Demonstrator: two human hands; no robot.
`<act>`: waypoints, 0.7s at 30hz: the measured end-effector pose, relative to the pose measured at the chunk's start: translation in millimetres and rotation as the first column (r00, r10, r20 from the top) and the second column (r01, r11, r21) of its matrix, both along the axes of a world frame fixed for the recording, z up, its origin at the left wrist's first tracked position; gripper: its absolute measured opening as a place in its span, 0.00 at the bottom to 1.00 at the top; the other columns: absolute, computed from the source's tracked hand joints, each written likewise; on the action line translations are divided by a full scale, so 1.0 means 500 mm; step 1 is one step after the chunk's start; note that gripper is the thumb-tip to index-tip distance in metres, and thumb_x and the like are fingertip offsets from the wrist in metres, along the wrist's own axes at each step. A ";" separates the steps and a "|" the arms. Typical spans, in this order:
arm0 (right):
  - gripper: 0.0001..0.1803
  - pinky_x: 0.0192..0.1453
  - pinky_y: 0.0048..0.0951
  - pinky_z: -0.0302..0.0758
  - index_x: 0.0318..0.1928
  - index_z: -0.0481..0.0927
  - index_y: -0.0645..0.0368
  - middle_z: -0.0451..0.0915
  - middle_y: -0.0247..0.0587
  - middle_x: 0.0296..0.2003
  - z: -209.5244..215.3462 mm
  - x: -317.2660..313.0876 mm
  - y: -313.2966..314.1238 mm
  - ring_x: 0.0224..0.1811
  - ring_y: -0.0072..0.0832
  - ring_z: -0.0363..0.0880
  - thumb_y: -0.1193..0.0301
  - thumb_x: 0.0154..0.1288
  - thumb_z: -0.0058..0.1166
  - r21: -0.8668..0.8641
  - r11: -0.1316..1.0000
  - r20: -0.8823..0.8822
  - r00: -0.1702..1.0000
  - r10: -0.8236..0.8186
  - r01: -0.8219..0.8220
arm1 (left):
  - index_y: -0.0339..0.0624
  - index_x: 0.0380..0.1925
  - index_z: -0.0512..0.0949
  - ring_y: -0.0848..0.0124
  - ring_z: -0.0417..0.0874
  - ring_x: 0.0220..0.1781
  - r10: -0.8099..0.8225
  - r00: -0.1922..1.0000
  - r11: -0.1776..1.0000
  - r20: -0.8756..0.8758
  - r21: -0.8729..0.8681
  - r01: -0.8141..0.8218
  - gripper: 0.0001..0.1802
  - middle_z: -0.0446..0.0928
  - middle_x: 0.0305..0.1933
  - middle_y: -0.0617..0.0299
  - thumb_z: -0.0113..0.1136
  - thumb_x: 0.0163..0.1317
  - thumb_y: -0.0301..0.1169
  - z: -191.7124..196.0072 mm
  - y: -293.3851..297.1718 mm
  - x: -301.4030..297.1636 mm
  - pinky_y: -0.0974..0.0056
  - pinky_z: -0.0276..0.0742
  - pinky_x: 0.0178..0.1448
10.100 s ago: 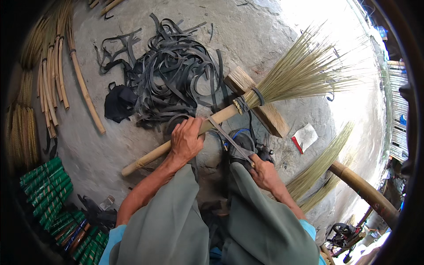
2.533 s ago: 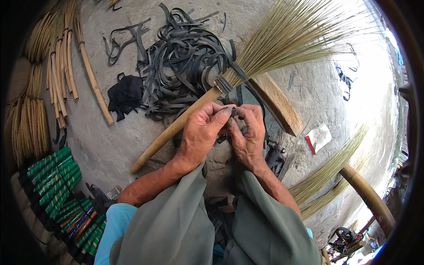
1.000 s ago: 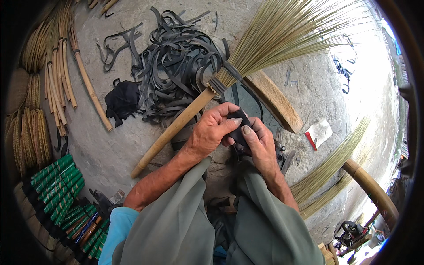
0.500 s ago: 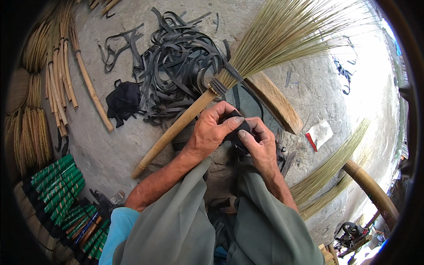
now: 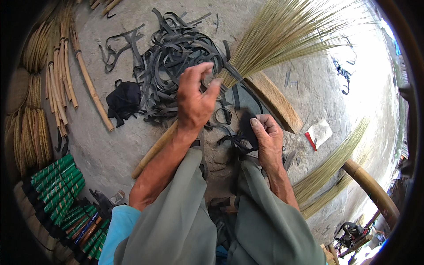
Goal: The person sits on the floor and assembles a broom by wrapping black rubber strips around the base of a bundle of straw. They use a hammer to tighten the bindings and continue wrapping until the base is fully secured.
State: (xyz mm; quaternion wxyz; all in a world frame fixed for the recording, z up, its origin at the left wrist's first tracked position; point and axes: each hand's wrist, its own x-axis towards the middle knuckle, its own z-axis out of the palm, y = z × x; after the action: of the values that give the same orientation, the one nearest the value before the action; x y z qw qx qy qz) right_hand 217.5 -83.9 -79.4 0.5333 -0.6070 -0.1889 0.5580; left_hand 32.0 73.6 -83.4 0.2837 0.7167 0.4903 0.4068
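Note:
A grass broom lies slantwise on the floor, its bristles [image 5: 282, 42] spread to the upper right and its bamboo handle [image 5: 154, 150] running to the lower left. Over the upper handle, by the dark strip binding, is my left hand [image 5: 193, 99], thumb and fingers apart and curved; whether it touches the broom I cannot tell. Between thumb and fingers my right hand [image 5: 268, 139] pinches a black flexible piece [image 5: 248, 132], blurred, its material unclear. Thin black strips [image 5: 232, 138] lie beside it, above my knees.
A tangled heap of black rubber strips [image 5: 176, 57] lies beyond my left hand, near a black cloth [image 5: 123, 100]. A wooden block [image 5: 276, 101] is right of the broom. Green-wrapped handles [image 5: 57, 185] and bamboo-handled bundles [image 5: 57, 84] line the left; loose grass [image 5: 331, 168] lies right.
My left hand has let go of the black piece and moved up and left to the broom. My right hand keeps the piece and has shifted slightly right.

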 end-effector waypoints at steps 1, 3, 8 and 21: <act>0.14 0.44 0.18 0.73 0.52 0.87 0.63 0.83 0.23 0.39 -0.005 0.004 -0.004 0.39 0.11 0.74 0.62 0.84 0.70 -0.027 0.999 0.025 1.000 -0.018 0.019 | 0.36 0.65 0.82 0.58 0.87 0.56 -0.032 0.992 0.999 -0.119 -0.031 0.028 0.26 0.87 0.58 0.52 0.75 0.73 0.38 -0.017 0.014 0.005 0.55 0.85 0.59; 0.14 0.44 0.19 0.73 0.53 0.87 0.62 0.83 0.23 0.39 -0.014 0.007 -0.011 0.39 0.11 0.74 0.62 0.84 0.69 -0.028 1.000 0.020 1.000 -0.008 0.009 | 0.35 0.68 0.80 0.51 0.86 0.66 -0.106 0.930 0.983 -0.353 -0.178 0.045 0.35 0.85 0.65 0.47 0.80 0.68 0.44 -0.046 0.027 0.026 0.50 0.82 0.67; 0.15 0.46 0.19 0.75 0.56 0.87 0.62 0.84 0.23 0.40 -0.019 0.003 -0.025 0.41 0.12 0.76 0.62 0.86 0.67 -0.038 0.999 -0.035 0.999 -0.014 0.013 | 0.36 0.67 0.78 0.39 0.88 0.61 -0.199 0.939 0.932 -0.281 -0.352 0.092 0.38 0.84 0.63 0.41 0.84 0.61 0.42 -0.057 -0.013 0.051 0.43 0.86 0.60; 0.17 0.46 0.18 0.78 0.58 0.87 0.63 0.87 0.28 0.43 0.008 0.009 -0.042 0.41 0.12 0.80 0.61 0.86 0.67 -0.052 0.996 -0.004 0.997 -0.075 0.075 | 0.38 0.75 0.73 0.41 0.88 0.59 -0.406 0.911 0.855 -0.073 -0.383 0.350 0.45 0.83 0.62 0.41 0.84 0.62 0.40 -0.063 -0.084 0.092 0.44 0.84 0.64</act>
State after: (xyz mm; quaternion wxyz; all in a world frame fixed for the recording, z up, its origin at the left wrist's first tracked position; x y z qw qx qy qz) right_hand 221.9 -104.7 -75.3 0.5386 -0.6256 -0.1501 0.5441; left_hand 77.8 31.6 -114.8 0.4472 0.7632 0.4258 0.1902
